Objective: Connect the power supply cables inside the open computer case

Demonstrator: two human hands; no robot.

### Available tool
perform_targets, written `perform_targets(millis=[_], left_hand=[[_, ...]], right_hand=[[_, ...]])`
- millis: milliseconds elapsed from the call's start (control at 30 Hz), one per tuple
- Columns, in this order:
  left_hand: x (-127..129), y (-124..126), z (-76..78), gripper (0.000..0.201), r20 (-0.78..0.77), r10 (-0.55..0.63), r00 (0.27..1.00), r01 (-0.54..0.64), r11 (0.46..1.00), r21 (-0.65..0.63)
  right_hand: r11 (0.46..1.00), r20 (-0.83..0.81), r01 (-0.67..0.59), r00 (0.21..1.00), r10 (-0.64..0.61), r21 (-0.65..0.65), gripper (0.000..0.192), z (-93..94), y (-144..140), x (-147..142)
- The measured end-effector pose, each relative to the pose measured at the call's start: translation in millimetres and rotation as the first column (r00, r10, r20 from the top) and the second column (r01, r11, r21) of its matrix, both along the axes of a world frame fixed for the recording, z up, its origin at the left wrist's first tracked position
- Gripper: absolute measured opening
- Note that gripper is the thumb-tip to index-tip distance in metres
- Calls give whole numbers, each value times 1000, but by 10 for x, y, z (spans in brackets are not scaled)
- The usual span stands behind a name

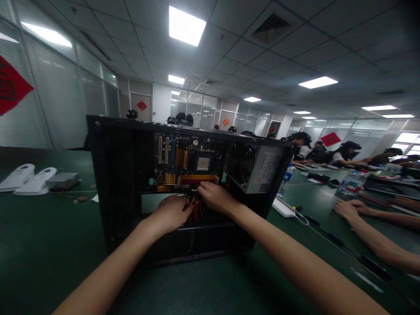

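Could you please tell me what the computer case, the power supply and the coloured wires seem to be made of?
Computer case: probably black-painted metal; thin edges, faint sheen. Power supply: likely bare grey metal, fairly matt; slots cut in its side. Coloured wires: seemingly plastic-sheathed, given their red and yellow skins; finish too blurred to tell.

Black is shown by the computer case [190,241], grey by the power supply [263,169], red and yellow by the wires [196,211], and green by the bench [49,240].
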State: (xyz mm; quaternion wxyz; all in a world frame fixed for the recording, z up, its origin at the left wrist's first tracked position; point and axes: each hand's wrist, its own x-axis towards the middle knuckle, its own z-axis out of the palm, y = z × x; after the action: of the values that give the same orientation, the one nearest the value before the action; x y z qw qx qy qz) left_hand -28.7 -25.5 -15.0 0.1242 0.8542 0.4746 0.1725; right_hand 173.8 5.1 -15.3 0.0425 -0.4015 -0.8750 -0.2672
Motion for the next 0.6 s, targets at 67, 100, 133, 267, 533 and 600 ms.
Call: perform_targets(millis=[67,100,133,267,533,600], left_hand=[[5,-8,-5,38,-6,0,1000,0,1000,9],[6,-16,-4,38,-10,-5,1000,5,1000,15],[8,-25,1,39,-15,-10,1000,10,1000,20],[12,-63,31,39,-42,-15,999,17,999,35],[-16,-68,-2,38,-1,-27,1000,27,998,48],[-21,-58,-23,39,12,-28,1000,27,999,46]], right_hand=[[997,60,-71,996,69,33,20,-9,42,33],[995,81,-94,993,90,43,21,-14,59,46],[993,93,-106,990,101,50,21,-19,73,55],[995,88,-84,993,79,52,19,-43,65,48],[999,-154,-15,988,7,-48,37,6,-214,110],[1000,-352,9,936,-9,-2,40,-9,-383,197]])
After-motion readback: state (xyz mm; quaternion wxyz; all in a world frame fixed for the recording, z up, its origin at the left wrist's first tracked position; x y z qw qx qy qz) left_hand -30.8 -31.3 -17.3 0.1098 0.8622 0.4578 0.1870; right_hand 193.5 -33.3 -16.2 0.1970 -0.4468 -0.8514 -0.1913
